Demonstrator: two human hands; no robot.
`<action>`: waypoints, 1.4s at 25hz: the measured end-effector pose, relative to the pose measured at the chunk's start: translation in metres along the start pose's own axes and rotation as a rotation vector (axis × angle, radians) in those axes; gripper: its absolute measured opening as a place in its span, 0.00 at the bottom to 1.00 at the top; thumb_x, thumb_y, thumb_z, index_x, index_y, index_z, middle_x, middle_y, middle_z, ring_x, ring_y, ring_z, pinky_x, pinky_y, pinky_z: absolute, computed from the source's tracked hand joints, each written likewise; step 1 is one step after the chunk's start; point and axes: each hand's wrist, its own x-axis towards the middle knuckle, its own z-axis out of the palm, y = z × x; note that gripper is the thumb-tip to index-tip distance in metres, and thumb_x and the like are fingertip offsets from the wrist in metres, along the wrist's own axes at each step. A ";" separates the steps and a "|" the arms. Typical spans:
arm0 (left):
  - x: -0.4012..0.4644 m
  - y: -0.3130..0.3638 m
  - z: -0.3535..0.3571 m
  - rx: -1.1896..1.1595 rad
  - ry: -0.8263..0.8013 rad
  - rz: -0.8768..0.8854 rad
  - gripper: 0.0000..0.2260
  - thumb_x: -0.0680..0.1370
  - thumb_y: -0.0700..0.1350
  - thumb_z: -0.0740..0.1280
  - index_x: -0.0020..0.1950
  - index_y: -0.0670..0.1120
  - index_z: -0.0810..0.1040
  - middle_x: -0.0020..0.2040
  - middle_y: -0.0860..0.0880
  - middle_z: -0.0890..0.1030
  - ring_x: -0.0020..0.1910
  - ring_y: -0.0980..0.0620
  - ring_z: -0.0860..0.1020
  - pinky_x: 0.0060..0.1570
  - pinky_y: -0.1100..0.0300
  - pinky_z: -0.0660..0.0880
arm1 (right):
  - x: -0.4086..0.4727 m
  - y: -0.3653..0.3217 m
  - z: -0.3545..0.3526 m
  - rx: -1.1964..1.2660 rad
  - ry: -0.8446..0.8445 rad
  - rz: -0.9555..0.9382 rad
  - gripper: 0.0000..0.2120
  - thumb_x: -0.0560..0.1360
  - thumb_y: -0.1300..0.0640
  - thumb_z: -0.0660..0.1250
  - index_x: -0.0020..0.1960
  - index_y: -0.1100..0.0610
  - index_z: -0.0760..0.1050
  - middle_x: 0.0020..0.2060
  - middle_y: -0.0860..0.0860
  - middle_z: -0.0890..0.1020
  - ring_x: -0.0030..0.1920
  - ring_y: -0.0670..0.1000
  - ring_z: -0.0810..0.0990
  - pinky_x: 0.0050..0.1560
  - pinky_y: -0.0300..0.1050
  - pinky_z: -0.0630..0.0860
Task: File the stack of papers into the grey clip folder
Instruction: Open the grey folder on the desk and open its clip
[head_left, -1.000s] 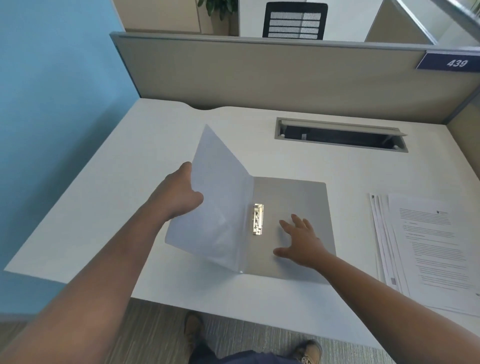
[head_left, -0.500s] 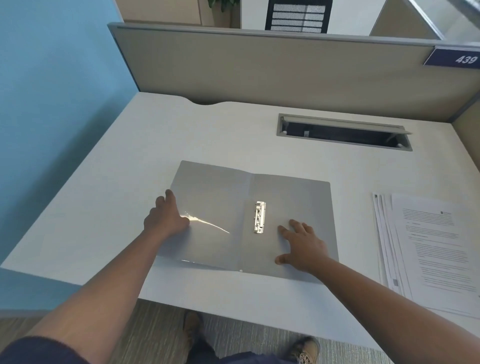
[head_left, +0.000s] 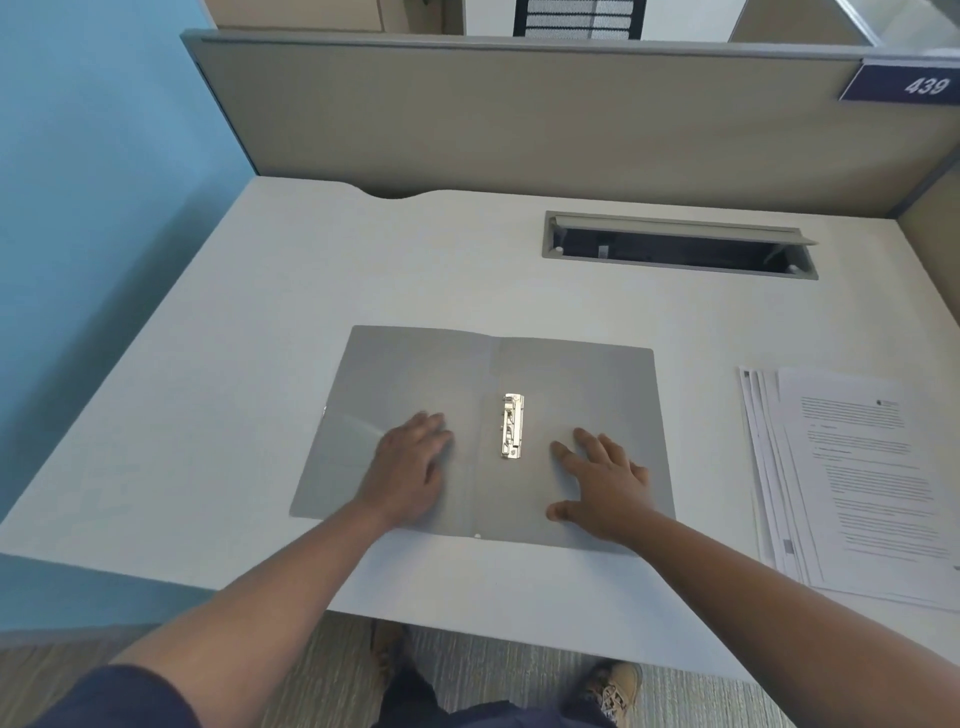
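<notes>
White desk (head_left: 260, 364) fills most of the cubicle, with a blue wall (head_left: 88, 208) on the left and a beige partition (head_left: 519, 114) across the back that carries a dark number plate reading 439 (head_left: 906, 84). A long cable slot (head_left: 675, 247) with its flap raised is cut into the desktop toward the far right.

Near the front edge of the desk the grey clip folder (head_left: 415, 369) lies opened flat, both covers down on the surface. Its metal clip (head_left: 512, 426) sits just right of the centre fold, running lengthwise along the spine.

The person's left hand (head_left: 408, 467) rests palm down on the left cover, fingers extended and loosely together, fingertips pointing toward the fold and ending a little short of the clip. The right hand (head_left: 602, 486) lies flat on the right cover, fingers spread and thumb stretched out along the near edge; its index fingertip stops just beside the clip's lower end without touching it. So the clip stands between the two hands, and neither hand grips anything.

Off to the right, well apart from the folder, the stack of papers (head_left: 852, 478) lies on the desk, slightly fanned, printed text facing up, its right side running out of view. Neither hand touches it.

Below the desk edge, a tan shoe (head_left: 613, 688) shows on striped carpet.
</notes>
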 end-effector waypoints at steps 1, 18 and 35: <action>0.004 0.009 0.007 -0.046 -0.001 0.036 0.21 0.76 0.39 0.66 0.69 0.44 0.78 0.75 0.45 0.72 0.77 0.45 0.66 0.72 0.49 0.61 | -0.001 0.004 0.005 0.026 0.004 -0.003 0.44 0.72 0.30 0.66 0.80 0.35 0.48 0.83 0.44 0.44 0.81 0.52 0.41 0.75 0.60 0.51; 0.046 0.032 0.042 -0.286 0.052 0.002 0.24 0.78 0.49 0.72 0.72 0.41 0.76 0.75 0.44 0.73 0.76 0.45 0.66 0.75 0.46 0.62 | -0.020 0.016 0.047 0.014 0.354 -0.105 0.31 0.80 0.30 0.49 0.77 0.43 0.66 0.81 0.47 0.61 0.82 0.53 0.51 0.77 0.57 0.49; 0.048 0.035 0.037 -0.465 0.022 -0.089 0.25 0.76 0.49 0.75 0.71 0.43 0.77 0.75 0.48 0.73 0.77 0.50 0.65 0.77 0.55 0.59 | -0.020 0.017 0.048 -0.010 0.373 -0.108 0.31 0.80 0.31 0.50 0.76 0.44 0.68 0.80 0.48 0.63 0.81 0.54 0.54 0.76 0.58 0.53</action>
